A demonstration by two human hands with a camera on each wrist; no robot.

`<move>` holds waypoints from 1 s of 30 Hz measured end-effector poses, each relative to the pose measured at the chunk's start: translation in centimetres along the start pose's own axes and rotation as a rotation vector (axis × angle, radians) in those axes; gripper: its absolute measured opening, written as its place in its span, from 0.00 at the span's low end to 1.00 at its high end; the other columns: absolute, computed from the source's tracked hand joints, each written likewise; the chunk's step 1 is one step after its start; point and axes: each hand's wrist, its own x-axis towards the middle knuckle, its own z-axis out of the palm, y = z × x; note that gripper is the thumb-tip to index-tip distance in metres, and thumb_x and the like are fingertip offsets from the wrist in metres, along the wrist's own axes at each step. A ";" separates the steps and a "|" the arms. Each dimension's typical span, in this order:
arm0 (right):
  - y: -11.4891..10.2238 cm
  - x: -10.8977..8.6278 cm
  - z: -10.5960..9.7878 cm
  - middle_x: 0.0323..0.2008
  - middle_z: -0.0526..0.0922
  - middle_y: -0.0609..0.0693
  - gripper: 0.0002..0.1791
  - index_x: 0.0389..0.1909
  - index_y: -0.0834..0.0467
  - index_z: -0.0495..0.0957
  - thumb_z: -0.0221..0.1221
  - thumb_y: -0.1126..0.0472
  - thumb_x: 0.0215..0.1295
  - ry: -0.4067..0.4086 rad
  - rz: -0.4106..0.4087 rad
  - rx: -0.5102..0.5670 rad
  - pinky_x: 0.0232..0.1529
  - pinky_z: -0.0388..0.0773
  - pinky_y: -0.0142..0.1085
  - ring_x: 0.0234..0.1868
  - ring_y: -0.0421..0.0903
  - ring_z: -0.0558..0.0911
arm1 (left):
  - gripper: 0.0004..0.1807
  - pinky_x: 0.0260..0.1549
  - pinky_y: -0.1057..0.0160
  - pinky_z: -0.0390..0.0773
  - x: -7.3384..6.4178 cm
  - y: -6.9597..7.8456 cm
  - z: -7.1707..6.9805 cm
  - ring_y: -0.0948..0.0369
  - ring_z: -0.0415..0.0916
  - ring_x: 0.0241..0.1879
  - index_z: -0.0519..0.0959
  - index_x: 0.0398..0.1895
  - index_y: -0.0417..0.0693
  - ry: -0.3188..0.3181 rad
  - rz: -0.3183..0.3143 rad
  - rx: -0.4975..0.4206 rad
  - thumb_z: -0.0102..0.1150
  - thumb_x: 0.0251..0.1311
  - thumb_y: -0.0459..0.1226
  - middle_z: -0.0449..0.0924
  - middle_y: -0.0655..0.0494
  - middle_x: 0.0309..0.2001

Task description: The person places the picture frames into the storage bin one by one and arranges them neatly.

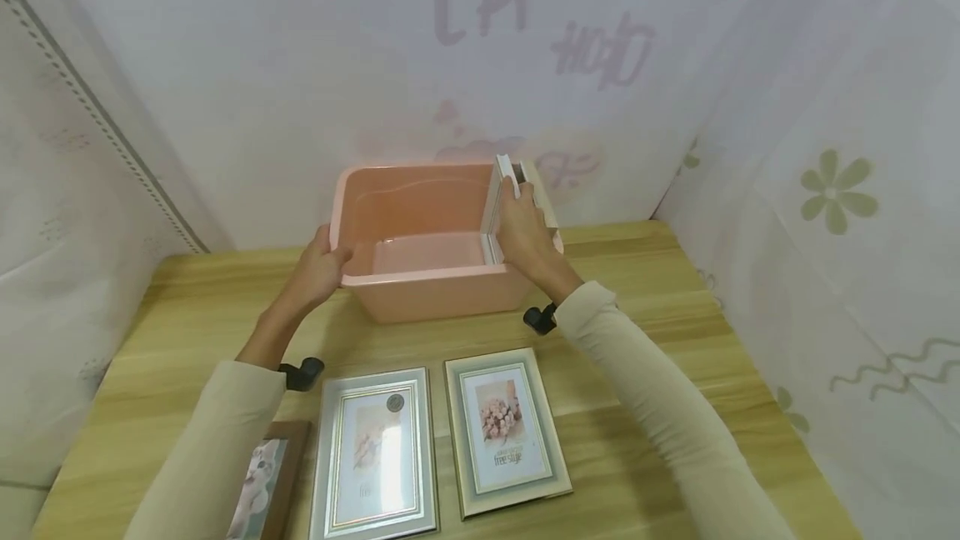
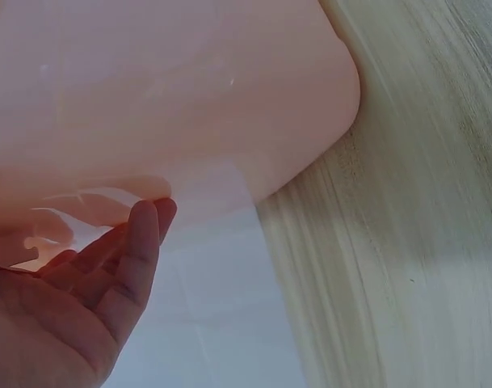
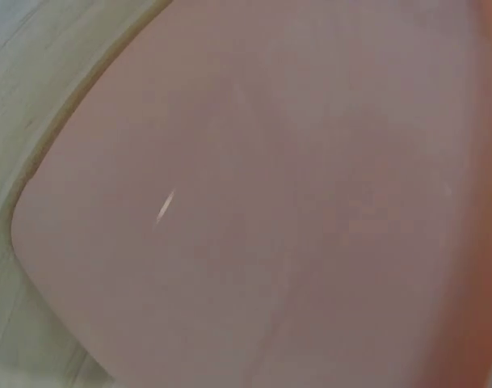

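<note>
A pink plastic basin (image 1: 420, 294) stands at the back of the table. My left hand (image 1: 313, 267) holds its left rim, thumb over the inside. In the left wrist view, that hand's fingers (image 2: 140, 250) lie along the outer wall. At the right end, my right hand (image 1: 525, 227) reaches in and grips a white picture frame (image 1: 493, 202) standing on edge. Beside it, a cream frame (image 1: 542, 194) leans against the right wall, partly hidden by the hand. The right wrist view shows only the basin's pink outer wall (image 3: 246, 202) and some table.
Nearer the front lie a silver frame (image 1: 323, 457), a champagne-coloured frame (image 1: 517, 500) with a flower picture, and a brown frame (image 1: 295, 473) with a cat picture, partly behind the left sleeve. A printed curtain (image 1: 262, 65) hangs right behind the basin.
</note>
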 end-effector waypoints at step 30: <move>1.1 0.2 -0.2 0.72 0.55 0.74 0.38 0.74 0.73 0.50 0.54 0.57 0.73 -0.033 -0.145 -0.559 0.71 0.57 0.58 0.73 0.70 0.56 | 0.30 0.48 0.52 0.74 -0.3 -0.1 0.4 0.41 0.68 0.57 0.46 0.74 0.30 0.009 -0.002 -0.037 0.34 0.74 0.35 0.63 0.26 0.64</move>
